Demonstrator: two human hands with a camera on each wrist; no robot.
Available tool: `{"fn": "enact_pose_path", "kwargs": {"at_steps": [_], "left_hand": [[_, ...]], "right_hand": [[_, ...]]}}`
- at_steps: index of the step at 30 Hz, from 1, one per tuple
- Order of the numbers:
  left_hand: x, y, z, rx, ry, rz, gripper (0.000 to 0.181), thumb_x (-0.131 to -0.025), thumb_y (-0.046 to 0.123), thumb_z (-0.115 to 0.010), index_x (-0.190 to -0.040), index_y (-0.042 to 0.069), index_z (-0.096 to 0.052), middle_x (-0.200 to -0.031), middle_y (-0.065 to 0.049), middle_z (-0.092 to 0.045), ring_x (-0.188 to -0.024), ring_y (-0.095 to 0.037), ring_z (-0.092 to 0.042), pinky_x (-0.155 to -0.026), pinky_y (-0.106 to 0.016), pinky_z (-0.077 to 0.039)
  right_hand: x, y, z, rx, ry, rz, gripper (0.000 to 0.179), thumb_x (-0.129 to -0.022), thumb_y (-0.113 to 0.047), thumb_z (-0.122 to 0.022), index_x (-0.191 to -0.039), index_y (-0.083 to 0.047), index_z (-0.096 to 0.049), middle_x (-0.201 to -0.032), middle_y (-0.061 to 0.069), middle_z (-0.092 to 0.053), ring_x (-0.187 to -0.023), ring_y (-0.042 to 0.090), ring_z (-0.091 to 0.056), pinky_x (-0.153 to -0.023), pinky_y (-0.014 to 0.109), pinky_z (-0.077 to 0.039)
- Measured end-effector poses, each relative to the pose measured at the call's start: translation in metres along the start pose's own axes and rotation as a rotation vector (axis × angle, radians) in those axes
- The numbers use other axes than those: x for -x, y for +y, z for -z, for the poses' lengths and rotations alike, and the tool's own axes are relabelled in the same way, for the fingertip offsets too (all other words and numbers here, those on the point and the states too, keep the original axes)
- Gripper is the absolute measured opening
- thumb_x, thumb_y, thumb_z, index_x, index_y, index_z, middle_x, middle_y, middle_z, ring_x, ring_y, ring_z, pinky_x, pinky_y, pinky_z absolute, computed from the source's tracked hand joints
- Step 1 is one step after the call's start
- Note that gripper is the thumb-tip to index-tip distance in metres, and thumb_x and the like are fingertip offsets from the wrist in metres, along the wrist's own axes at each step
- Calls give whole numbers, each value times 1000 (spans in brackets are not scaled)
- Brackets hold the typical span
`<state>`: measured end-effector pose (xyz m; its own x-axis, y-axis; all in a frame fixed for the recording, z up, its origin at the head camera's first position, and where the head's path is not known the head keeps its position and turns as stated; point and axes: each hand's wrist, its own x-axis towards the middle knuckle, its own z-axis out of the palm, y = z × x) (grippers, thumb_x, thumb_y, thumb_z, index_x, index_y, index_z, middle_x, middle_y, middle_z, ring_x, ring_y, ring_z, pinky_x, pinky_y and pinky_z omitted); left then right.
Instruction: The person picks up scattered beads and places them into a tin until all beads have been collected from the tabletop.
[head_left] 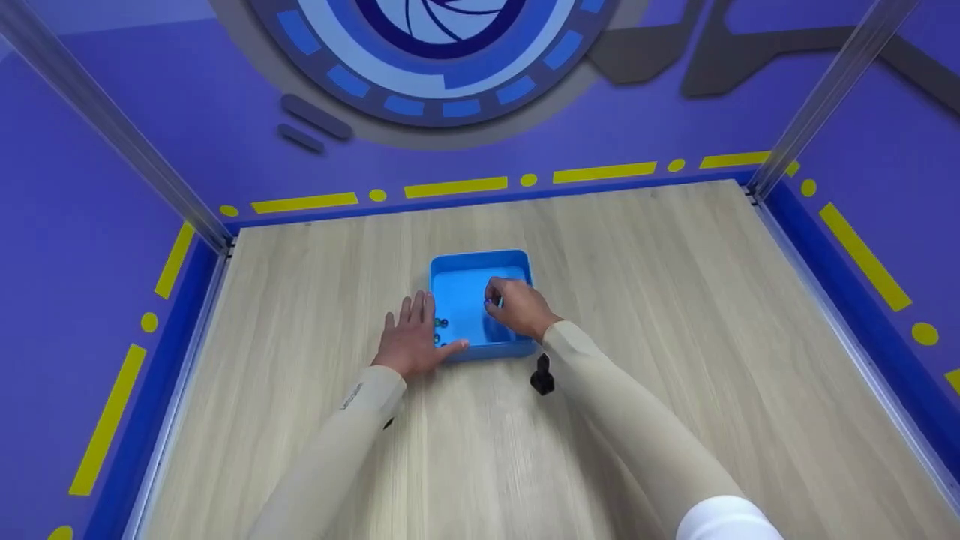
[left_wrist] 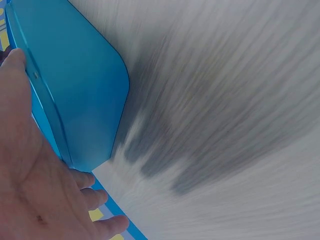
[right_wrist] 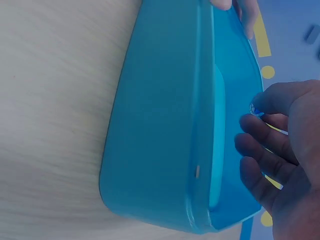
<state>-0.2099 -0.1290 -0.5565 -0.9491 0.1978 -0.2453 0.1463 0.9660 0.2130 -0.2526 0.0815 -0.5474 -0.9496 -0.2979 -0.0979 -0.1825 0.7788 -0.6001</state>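
Note:
A blue plastic box [head_left: 480, 349] without a lid sits on the wooden table. Several small dark and green marbles [head_left: 438, 322] lie inside along its left wall. My left hand [head_left: 411, 341] rests against the left side with fingers spread straight and the thumb over the front rim. In the left wrist view, that hand [left_wrist: 45, 170] lies along the box's outer wall. Over the box's right half, my right hand [head_left: 517, 306] pinches a clear and blue marble [right_wrist: 255, 109] between thumb and index finger, its other fingers loosely bent.
A small black object [head_left: 542, 375] shows beside the right forearm, in front of the box. Wooden tabletop [head_left: 660, 300] surrounds the box. Blue-purple panels [head_left: 480, 157] with yellow dashes stand behind and on both sides, joined by metal corner posts [head_left: 825, 97].

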Motion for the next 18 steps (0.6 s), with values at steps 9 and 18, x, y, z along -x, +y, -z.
{"fn": "enact_pose_path", "kwargs": {"at_steps": [9, 18], "left_hand": [[0, -1, 0, -3, -9, -1, 114, -80, 82, -44, -156, 9, -3, -164, -12, -5, -152, -34, -6, -119, -58, -12], [0, 0, 1, 6, 3, -4, 113, -80, 81, -45, -156, 9, -4, -164, -11, -7, -152, -34, -7, -119, -59, -14]], "right_hand": [[-5, 3, -8, 28, -24, -15, 12, -93, -20, -63, -103, -12, -64, -93, 4, -65, -83, 16, -59, -78, 32, -55], [-8, 9, -14, 67, -40, -19, 12, -93, -19, -61, -102, -11, -65, -92, 4, -65, -82, 16, -58, -78, 32, -54]]}}
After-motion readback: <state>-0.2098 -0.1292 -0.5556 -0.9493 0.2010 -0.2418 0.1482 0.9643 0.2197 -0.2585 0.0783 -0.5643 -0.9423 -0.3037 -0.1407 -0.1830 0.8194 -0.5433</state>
